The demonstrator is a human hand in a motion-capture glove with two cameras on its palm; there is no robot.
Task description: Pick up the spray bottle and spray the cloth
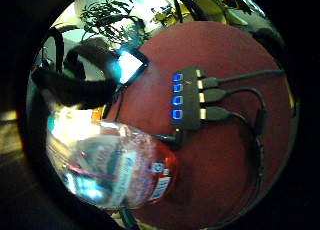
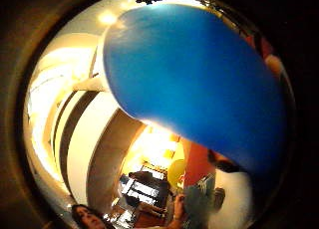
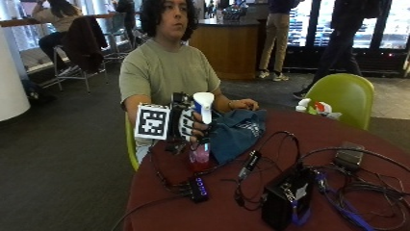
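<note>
A round table [image 3: 333, 144] with a dark red top fills the near part of the room. On its near edge stands a black box [image 3: 285, 201], with black cables [image 3: 359, 178] looping all around it. Close to the edge nearest the person's right arm lies a small black hub [image 3: 197, 188] with blue lights in a row. The palm view on the little finger side shows the same hub [image 1: 188, 97] lying on the red top, with three plugs in its side.

Just past the hub, the gloved right hand [image 3: 191, 124] holds the spray bottle [image 3: 201, 132] upright, its fingers curled round the neck. The bottle has a white and blue head at the top and a clear body with pink at the bottom. I cannot tell if the bottom touches the table. In the little finger side view the clear body [image 1: 112, 167] sits right by the palm.

Right beside the bottle, on the side away from the gloved hand, a dark blue cloth [image 3: 237, 132] lies bunched on the table. The person's bare hand [image 3: 243, 104] rests at its far edge.

Farther back stands a green chair [image 3: 342, 94] by the far edge of the table. Behind it is a grey floor, a wooden counter [image 3: 227, 45] and dark windows.
</note>
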